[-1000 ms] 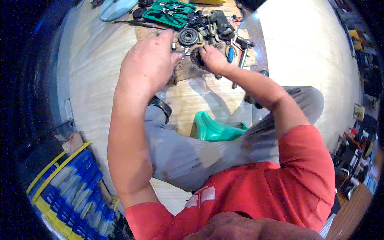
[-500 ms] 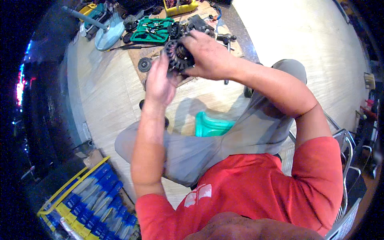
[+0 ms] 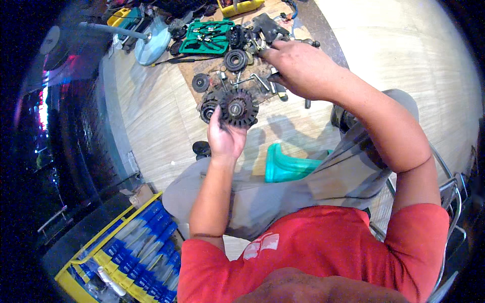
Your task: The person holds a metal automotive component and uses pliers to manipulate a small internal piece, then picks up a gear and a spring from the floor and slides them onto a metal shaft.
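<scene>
Half a second ago both hands were wrapped around the rotor (image 3: 239,108); now the left hand (image 3: 228,140) alone holds it, thumb on its near-left edge and the other fingers mostly hidden beneath, while the right hand (image 3: 302,69) has let go and moved off to the right. The rotor, a dark finned wheel, is at the near edge of the board (image 3: 210,68), its face and central shaft turned up toward the view, apparently borne by the left palm. A ribbed round part (image 3: 208,109) shows just to its left, though whether the two touch is unclear. The right hand reaches over the right side of the board, thumb and fingers spread wide with a gap between them; whether the fingertips touch anything among the metal parts there cannot be told. With the rotor resting in one hand, the other seems free to work among the loose pieces. Between the two hands lie bent keys (image 3: 258,81), now in plain sight; farther off is the bearing (image 3: 235,60), with the small disc (image 3: 200,82) to the left and the green case (image 3: 206,38) of pliers at the far side.
</scene>
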A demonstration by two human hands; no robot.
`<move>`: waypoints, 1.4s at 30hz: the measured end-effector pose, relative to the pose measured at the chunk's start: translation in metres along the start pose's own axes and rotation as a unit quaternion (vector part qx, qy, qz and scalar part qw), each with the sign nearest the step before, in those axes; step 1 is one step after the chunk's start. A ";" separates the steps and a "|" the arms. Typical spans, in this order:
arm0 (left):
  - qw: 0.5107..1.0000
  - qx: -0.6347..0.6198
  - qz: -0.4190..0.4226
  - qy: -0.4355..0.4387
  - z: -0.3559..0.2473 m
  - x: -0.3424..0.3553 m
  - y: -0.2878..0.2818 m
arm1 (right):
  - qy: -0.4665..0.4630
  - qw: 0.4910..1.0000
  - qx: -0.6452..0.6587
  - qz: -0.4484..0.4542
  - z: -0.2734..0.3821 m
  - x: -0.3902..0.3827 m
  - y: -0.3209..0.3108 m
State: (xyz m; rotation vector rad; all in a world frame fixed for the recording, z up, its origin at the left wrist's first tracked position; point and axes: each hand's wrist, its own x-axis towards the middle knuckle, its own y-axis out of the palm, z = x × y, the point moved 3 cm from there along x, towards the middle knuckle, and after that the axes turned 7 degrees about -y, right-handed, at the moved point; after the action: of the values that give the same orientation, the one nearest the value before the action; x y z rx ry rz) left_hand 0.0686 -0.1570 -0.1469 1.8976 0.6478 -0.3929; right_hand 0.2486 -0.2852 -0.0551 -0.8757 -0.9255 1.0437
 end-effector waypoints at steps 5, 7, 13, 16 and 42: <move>0.999 -0.016 -0.049 0.010 0.002 0.001 -0.015 | 0.028 0.981 0.106 0.162 0.006 -0.010 0.049; 0.998 -0.032 -0.054 0.002 0.001 0.000 -0.013 | 0.018 0.968 0.200 0.151 0.016 -0.013 0.061; 0.999 -0.033 -0.002 -0.041 -0.002 -0.004 -0.024 | 0.072 0.926 0.357 0.098 0.027 -0.008 0.069; 0.998 -0.052 0.004 -0.036 -0.003 -0.003 -0.024 | 0.099 0.913 0.388 0.078 0.029 -0.004 0.069; 0.999 -0.043 0.032 -0.007 -0.001 0.004 -0.024 | 0.137 0.895 0.419 0.071 0.027 -0.007 0.066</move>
State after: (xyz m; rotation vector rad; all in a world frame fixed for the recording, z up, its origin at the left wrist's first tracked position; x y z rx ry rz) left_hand 0.0571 -0.1473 -0.1666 1.8272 0.5836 -0.3312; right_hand 0.2015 -0.2706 -0.1074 -0.3374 -0.1136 1.2532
